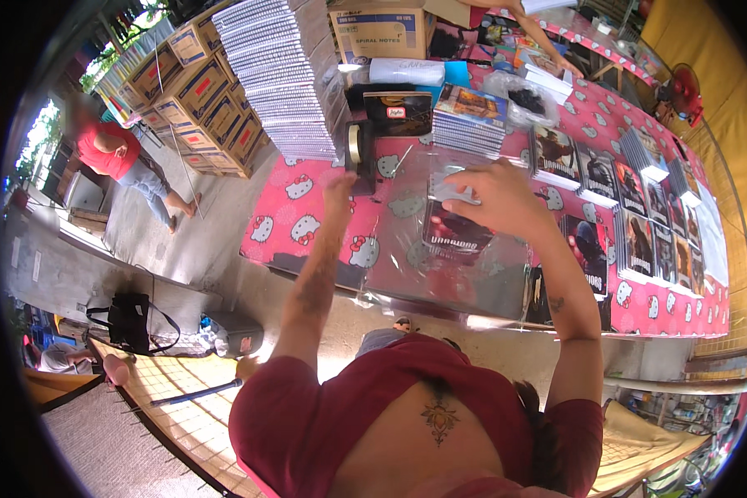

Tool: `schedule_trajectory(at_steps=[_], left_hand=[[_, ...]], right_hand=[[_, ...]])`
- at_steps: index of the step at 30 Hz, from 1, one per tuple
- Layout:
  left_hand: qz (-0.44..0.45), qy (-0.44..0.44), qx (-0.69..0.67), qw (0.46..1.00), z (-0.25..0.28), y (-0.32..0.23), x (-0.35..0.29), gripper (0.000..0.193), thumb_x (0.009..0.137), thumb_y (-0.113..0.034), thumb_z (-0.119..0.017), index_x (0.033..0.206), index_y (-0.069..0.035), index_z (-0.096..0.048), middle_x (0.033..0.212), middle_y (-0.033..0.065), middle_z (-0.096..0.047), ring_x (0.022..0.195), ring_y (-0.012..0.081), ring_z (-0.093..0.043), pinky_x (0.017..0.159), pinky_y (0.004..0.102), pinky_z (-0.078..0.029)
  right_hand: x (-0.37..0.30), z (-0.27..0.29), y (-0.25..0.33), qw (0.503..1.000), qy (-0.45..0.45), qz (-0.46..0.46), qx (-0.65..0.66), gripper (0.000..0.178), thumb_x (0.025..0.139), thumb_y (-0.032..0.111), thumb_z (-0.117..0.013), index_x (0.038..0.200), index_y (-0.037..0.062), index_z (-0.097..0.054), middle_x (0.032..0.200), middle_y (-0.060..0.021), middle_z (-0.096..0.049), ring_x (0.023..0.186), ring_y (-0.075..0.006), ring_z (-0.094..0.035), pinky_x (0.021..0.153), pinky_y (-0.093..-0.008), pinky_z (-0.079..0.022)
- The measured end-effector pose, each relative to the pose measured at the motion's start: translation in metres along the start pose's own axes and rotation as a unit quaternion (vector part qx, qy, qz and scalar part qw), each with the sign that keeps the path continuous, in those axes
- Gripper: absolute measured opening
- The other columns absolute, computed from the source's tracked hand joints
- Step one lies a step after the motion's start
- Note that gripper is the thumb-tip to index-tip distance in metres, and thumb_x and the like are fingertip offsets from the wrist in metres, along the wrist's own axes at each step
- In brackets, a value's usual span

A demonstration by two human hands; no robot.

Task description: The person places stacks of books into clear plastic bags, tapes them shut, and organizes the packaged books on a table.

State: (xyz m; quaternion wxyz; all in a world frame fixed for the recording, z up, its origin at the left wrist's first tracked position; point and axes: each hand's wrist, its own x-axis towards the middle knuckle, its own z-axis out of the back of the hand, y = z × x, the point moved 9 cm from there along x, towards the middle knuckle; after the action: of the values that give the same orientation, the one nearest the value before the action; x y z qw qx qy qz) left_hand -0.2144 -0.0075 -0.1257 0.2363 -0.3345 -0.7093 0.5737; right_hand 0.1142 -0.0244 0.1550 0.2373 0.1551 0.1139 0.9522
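I see a dark-covered notebook inside a clear plastic sleeve, lying on the pink patterned table near its front edge, about midway along. My right hand rests on the notebook's top end, fingers curled down and gripping it through the plastic. My left hand is raised at the sleeve's left side; I cannot tell whether it pinches the film or only touches it. Just behind it stands a tape dispenser, then a tall stack of spiral notebooks toward the back left corner. Rows of covered notebooks run along the right end. I judge the slack film could wrinkle or slide off the notebook if my hands pull unevenly.
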Motion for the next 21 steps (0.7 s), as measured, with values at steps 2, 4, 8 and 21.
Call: schedule_trajectory(at_steps=[2, 4, 8, 21], left_hand=[[0.059, 0.021, 0.048, 0.997, 0.017, 0.019, 0.004, 0.019, 0.082, -0.014, -0.067, 0.095, -0.002, -0.072, 0.077, 0.0086, -0.069, 0.060, 0.0187, -0.061, 0.051, 0.0330, -0.045], [0.005, 0.015, 0.286, 0.958, 0.039, 0.013, 0.014, 0.016, 0.082, -0.014, -0.066, 0.093, -0.004, -0.072, 0.077, 0.0108, -0.071, 0.062, 0.0211, -0.065, 0.051, 0.0368, -0.049], [-0.197, 0.083, 0.585, 0.782, -0.016, -0.095, -0.007, 0.012, 0.083, -0.015, -0.069, 0.091, -0.006, -0.072, 0.076, 0.0116, -0.071, 0.070, 0.0237, -0.071, 0.064, 0.0386, -0.056], [-0.359, 0.502, 0.171, 0.768, -0.202, -0.212, -0.106, 0.022, 0.085, -0.008, -0.073, 0.106, -0.010, -0.073, 0.101, 0.0015, -0.054, 0.104, 0.0149, -0.052, 0.093, 0.0296, -0.041]], right_hand=[[0.008, -0.006, 0.003, 1.000, -0.029, 0.007, -0.005, 0.040, 0.083, 0.039, -0.072, 0.109, 0.0084, -0.070, 0.090, -0.0086, -0.070, 0.083, -0.0275, -0.065, 0.081, -0.0415, -0.045], [0.017, -0.008, -0.004, 0.997, -0.080, 0.006, -0.014, 0.044, 0.082, 0.041, -0.072, 0.111, 0.0077, -0.070, 0.091, -0.0104, -0.070, 0.086, -0.0291, -0.066, 0.081, -0.0426, -0.046], [0.022, 0.002, -0.012, 0.996, -0.043, -0.078, -0.025, 0.050, 0.080, 0.045, -0.072, 0.113, 0.0083, -0.069, 0.098, -0.0120, -0.071, 0.090, -0.0320, -0.066, 0.083, -0.0448, -0.046], [0.033, -0.010, -0.001, 0.992, 0.000, -0.087, -0.092, 0.050, 0.078, 0.041, -0.074, 0.118, 0.0119, -0.068, 0.112, -0.0144, -0.067, 0.112, -0.0299, -0.058, 0.099, -0.0460, -0.038]])
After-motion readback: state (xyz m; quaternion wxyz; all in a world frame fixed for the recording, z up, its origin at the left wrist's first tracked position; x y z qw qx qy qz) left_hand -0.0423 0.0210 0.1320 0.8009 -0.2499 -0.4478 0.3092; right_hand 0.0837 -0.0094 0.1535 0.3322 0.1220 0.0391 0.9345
